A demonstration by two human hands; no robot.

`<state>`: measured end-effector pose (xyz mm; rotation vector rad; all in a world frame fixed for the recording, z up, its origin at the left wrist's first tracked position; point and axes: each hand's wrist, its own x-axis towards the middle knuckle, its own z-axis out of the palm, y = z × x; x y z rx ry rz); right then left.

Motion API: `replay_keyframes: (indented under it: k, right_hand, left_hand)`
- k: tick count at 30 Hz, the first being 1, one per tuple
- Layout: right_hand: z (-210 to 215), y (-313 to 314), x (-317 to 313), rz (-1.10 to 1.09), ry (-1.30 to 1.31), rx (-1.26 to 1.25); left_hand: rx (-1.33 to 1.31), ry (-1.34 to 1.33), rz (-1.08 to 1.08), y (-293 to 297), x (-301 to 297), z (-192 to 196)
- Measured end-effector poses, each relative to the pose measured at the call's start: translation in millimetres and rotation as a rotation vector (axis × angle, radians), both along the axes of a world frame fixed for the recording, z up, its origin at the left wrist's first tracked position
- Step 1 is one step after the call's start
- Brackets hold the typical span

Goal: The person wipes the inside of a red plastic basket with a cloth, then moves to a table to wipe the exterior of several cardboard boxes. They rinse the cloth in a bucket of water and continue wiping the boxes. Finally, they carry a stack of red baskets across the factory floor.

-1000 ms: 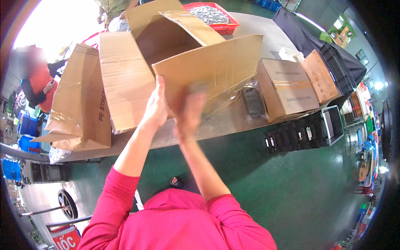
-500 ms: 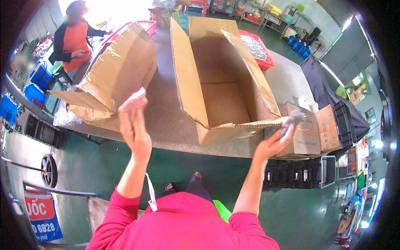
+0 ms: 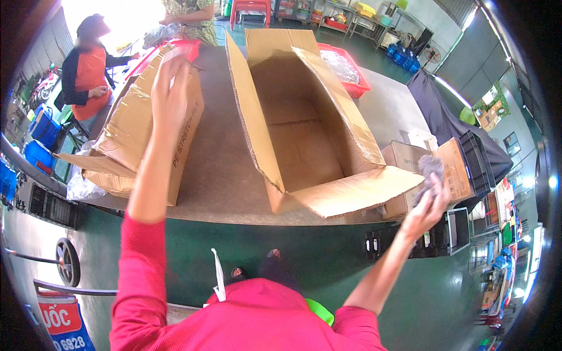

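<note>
The open cardboard box (image 3: pixel 304 146) stands in the middle of the table, its inside bare and its near flap (image 3: pixel 363 190) leaning outward. To its left lies a second, battered cardboard box (image 3: pixel 186 137) with crumpled tape along its upper edge. My left hand (image 3: pixel 170 88) is raised over the far part of that left box. Motion smears its fingers, so whether it grips the box cannot be made out. Out to the right, my right hand (image 3: pixel 430 202) is closed around a bunched grey cloth (image 3: pixel 432 166), beyond the flap's outer corner.
Smaller cardboard boxes (image 3: pixel 453 169) and a black crate (image 3: pixel 477 161) crowd the table's right end. Behind the middle box sits a red basket (image 3: pixel 357 88) of clear plastic pieces. A person in orange (image 3: pixel 88 82) is at the far left; another in patterned clothing (image 3: pixel 196 23) stands behind.
My left hand has gone up and away over the left box. My right hand has moved right with the grey cloth, and the middle box's near flap has swung down and outward.
</note>
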<state>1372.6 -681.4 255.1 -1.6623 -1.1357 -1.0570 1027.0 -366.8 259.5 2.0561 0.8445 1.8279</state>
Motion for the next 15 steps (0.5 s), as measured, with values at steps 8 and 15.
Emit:
replay_keyframes:
  k: [8, 15]
  right_hand:
    - [50, 138, -9, -0.315, -0.388, -1.246]
    - [-2, 187, 7, -0.478, -0.316, -1.671]
  left_hand:
    - [-0.138, 0.687, 0.089, 235, 171, 101]
    - [-0.974, -0.04, 0.068, 371, 226, 12]
